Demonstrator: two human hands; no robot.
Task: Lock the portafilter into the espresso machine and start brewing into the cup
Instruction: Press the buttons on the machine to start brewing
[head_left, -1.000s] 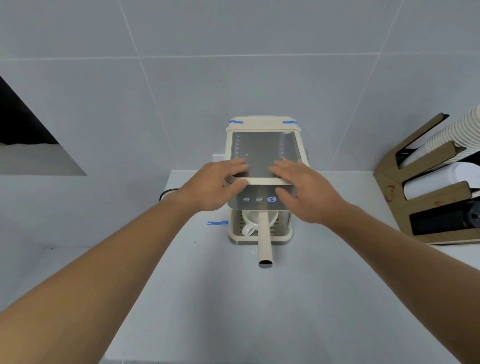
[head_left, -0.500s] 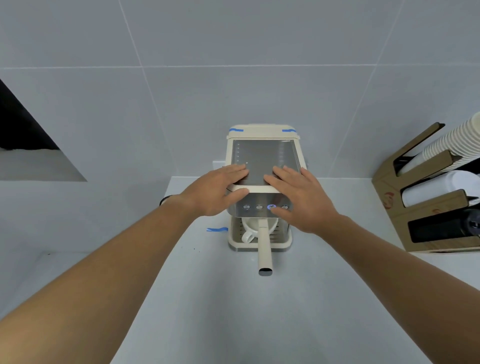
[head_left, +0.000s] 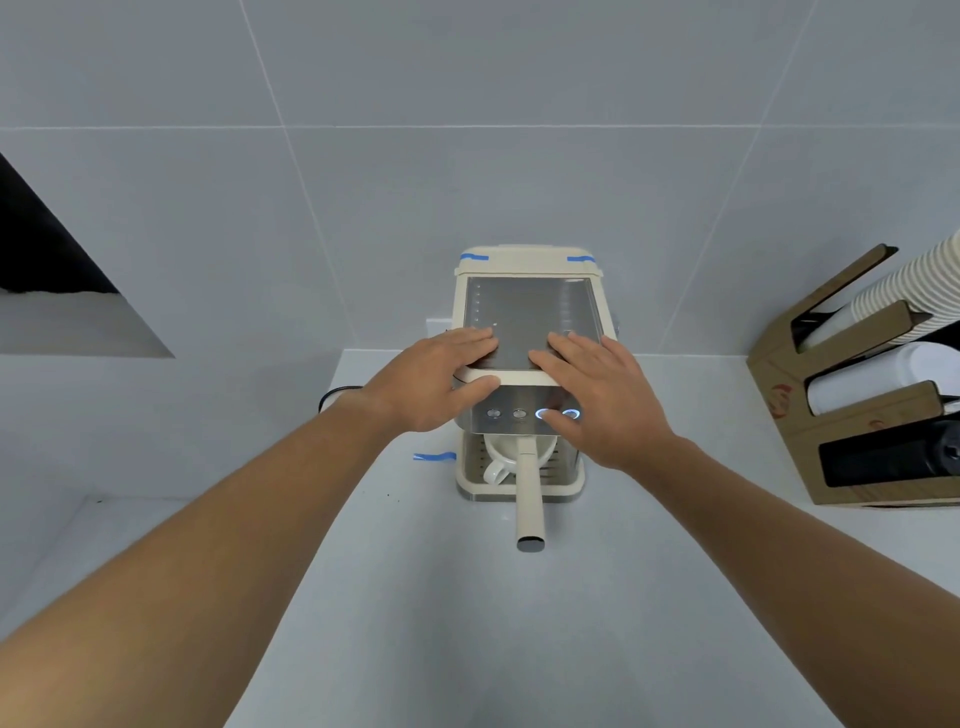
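A cream espresso machine with a steel top stands against the tiled wall. The portafilter sits in the group head, its cream handle pointing straight toward me. A white cup rests on the drip tray beneath it. My left hand lies flat on the machine's front left top edge, thumb against the front panel. My right hand rests on the right top edge, thumb on the button row, where two rings glow blue. Neither hand holds anything.
A cardboard cup dispenser with stacked paper cups and lids stands on the counter at the right. A black power cord runs behind my left wrist. Blue tape marks the counter left of the machine. A dark opening is in the left wall.
My right thumb slid down onto the button row, and a second ring now glows blue. The camera view tilted, so the machine appears lower. My left hand stays on the top edge.
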